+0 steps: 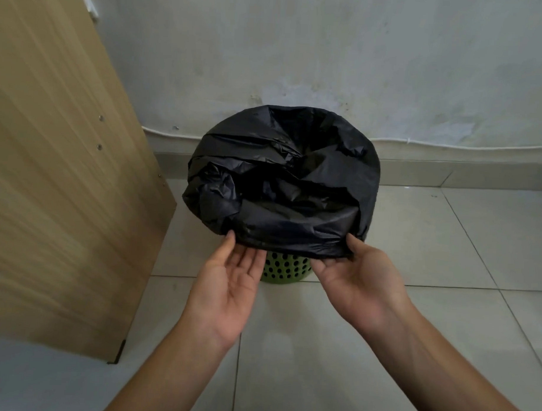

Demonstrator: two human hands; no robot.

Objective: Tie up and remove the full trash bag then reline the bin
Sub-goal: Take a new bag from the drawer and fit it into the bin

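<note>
Dead ahead at twelve o'clock, your black trash bag (283, 181) is draped over the rim of the green perforated bin (287, 269), which stands on the tiled floor (413, 318) close to the stained wall (299, 52). Your left hand (230, 284) pinches the bag's near hem at seven o'clock, thumb on top and fingers under, and your right hand (356, 276) pinches it likewise at five o'clock. A wooden panel (59, 167) stands at nine o'clock.

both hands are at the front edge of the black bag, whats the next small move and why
Probably peel the near hem up off the rim: the black bag is folded over the green bin, and left hand and right hand only pinch its lower edge.
</note>
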